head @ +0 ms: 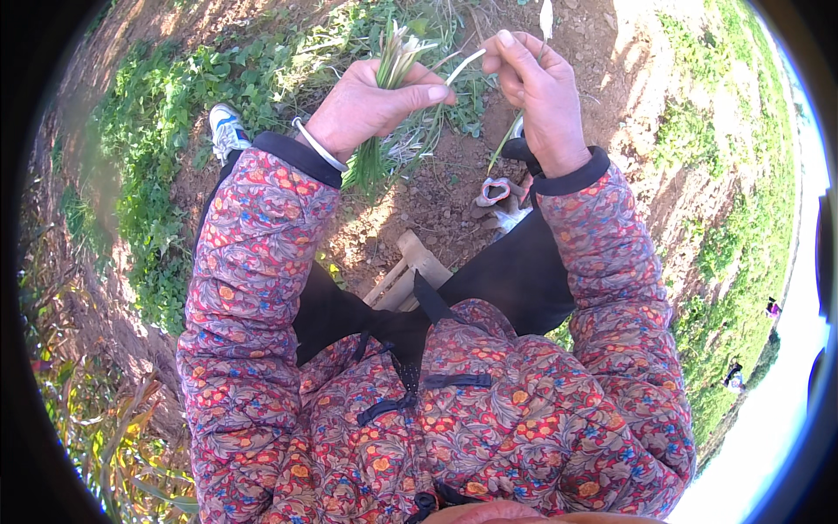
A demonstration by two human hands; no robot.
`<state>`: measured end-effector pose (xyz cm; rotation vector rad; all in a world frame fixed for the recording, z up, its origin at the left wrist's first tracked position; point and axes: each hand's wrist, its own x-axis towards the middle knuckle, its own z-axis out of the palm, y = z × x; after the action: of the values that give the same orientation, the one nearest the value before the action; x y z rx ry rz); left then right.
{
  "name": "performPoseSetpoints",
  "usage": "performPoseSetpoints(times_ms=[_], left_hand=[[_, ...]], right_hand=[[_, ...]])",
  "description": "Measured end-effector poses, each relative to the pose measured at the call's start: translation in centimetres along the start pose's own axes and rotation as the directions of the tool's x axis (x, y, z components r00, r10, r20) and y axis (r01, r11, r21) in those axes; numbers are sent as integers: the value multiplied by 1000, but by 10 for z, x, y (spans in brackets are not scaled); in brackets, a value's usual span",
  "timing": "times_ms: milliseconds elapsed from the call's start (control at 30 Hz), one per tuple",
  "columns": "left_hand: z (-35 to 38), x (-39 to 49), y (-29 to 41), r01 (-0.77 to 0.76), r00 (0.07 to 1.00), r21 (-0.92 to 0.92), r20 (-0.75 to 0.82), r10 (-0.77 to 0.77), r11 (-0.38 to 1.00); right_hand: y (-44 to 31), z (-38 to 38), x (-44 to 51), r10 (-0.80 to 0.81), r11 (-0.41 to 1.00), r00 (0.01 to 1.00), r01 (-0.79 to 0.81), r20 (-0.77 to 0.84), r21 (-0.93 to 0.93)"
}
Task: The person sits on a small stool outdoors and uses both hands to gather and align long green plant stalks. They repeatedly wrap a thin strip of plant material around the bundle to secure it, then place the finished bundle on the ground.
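A bundle of green leafy stalks with pale ends (393,65) is gripped in my left hand (380,98), its green leaves hanging below the palm. One white stem end (466,65) sticks out sideways between that thumb and fingers towards my right hand (537,85). The right fingers pinch a thin green stalk (503,147), which has a pale tip (546,19) above the hand and runs down past the palm. A white bangle (319,147) circles my left wrist. Whether the right fingers also hold anything smaller, I cannot tell.
Between my legs is a wooden stool (419,262) on bare soil. A work glove (495,191) lies near my right knee, close to a dark curved handle (519,149). Green weeds (150,170) grow at the left, near my shoe (228,131). Distant people (734,378) are at the right.
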<state>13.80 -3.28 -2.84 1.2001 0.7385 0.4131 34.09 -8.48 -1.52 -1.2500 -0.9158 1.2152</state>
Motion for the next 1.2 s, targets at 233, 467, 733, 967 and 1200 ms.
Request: performPoseSetpoints(times_ms=[233, 467, 733, 967, 1200], left_hand=[[-4, -1, -1, 5, 1000, -28, 9, -5, 1000], [-7, -2, 3, 36, 996, -60, 78, -31, 998], [-9, -3, 4, 55, 998, -75, 37, -53, 996], [-3, 0, 4, 41, 997, -43, 61, -38, 998], [-1, -6, 3, 28, 1000, -97, 7, -27, 995]], right_hand=[[-6, -6, 0, -117, 953, 987, 143, 114, -266], [-3, -9, 1, -243, 849, 960, 281, 141, -447], [-12, 0, -1, -418, 455, 831, 541, 367, -708], [3, 6, -5, -353, 766, 919, 392, 176, -510], [-8, -27, 20, -67, 996, 990, 73, -128, 41]])
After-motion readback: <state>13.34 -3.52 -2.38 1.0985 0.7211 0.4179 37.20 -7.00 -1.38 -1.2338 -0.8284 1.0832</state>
